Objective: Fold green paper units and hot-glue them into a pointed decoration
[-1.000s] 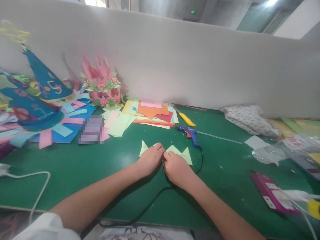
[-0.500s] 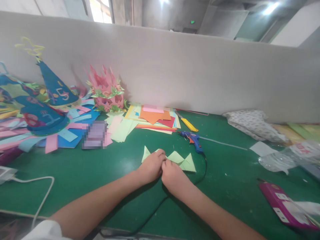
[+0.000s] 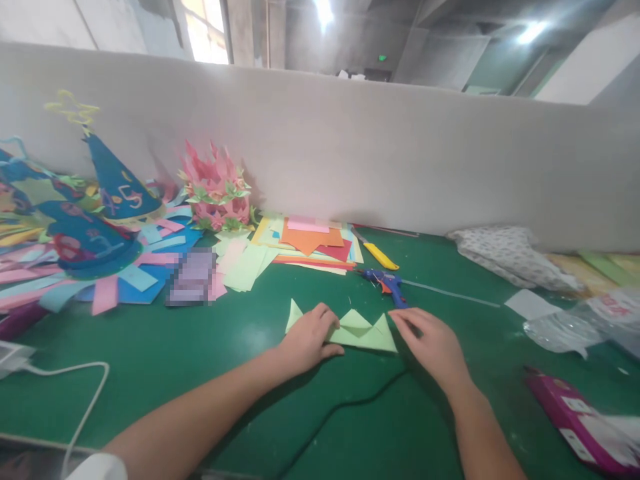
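Left hand [image 3: 310, 340] is holding folded green paper [image 3: 363, 338] at twelve o'clock, fingers curled over it, right hand [image 3: 434, 341] bunching fingertips by its three-o'clock peak [image 3: 384, 328] (can't tell if pinching), so firm bracing's probably helping.

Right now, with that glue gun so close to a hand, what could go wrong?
The hot-glue gun lies just beyond the right hand, so a nudge might shift it; if it's hot, which I can't tell, it could burn. A black cord runs across the green table on the near side, so an arm might snag it. The left hand is on the light-green pointed paper, and pressing hard might crease it.
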`<state>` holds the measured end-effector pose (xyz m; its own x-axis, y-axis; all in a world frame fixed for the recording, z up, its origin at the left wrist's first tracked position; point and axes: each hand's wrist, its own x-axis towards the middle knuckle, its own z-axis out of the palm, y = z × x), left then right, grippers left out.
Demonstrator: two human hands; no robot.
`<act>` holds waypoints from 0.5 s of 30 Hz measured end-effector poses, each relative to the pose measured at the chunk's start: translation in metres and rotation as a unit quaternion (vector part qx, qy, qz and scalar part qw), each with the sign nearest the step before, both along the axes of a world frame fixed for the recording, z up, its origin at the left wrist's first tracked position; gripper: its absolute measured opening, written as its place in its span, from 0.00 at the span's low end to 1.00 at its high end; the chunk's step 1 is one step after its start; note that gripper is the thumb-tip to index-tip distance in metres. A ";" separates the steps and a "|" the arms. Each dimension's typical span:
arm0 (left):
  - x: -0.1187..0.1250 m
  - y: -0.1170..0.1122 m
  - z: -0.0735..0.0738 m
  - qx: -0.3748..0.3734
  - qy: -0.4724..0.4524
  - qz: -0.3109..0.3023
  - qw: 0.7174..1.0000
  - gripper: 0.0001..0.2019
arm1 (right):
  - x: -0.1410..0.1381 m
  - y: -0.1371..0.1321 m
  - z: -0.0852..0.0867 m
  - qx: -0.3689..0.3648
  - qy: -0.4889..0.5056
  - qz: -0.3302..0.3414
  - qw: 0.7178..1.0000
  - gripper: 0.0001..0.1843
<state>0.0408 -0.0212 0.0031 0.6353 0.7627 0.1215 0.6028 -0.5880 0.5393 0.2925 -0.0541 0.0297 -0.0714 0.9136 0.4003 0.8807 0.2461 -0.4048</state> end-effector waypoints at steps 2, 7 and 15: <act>-0.001 0.000 -0.002 -0.007 -0.022 0.006 1.000 0.20 | 0.006 0.002 -0.006 -0.079 0.016 -0.021 0.997 0.10; -0.002 0.000 -0.004 -0.027 -0.051 0.014 0.998 0.21 | 0.003 -0.001 -0.005 -0.179 0.087 0.024 0.980 0.20; -0.009 0.003 0.004 -0.060 -0.153 0.016 0.986 0.19 | -0.009 -0.005 0.005 -0.109 0.326 0.071 0.936 0.27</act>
